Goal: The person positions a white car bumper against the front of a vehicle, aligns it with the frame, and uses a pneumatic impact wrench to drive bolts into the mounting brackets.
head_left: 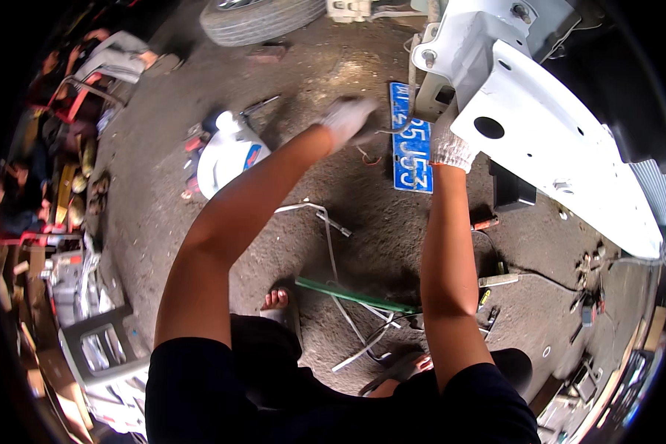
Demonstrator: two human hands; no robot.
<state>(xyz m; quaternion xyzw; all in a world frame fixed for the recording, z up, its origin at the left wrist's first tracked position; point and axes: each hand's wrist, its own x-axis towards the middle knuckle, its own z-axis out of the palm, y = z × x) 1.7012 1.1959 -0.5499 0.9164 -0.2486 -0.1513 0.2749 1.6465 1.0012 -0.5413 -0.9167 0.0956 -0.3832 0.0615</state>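
Right hand (452, 146): at white panel (562, 152), grip hidden; edge slip could cut. Left hand (347, 121): panel's left, grip unclear.

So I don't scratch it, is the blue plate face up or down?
Face up: the blue plate shows its lettered side to the camera.

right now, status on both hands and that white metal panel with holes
White-gloved right hand at edge of white metal panel with holes, partly hidden. White-gloved left hand blurred, off panel, grip unclear. Blue rectangular plate on ground nearby.
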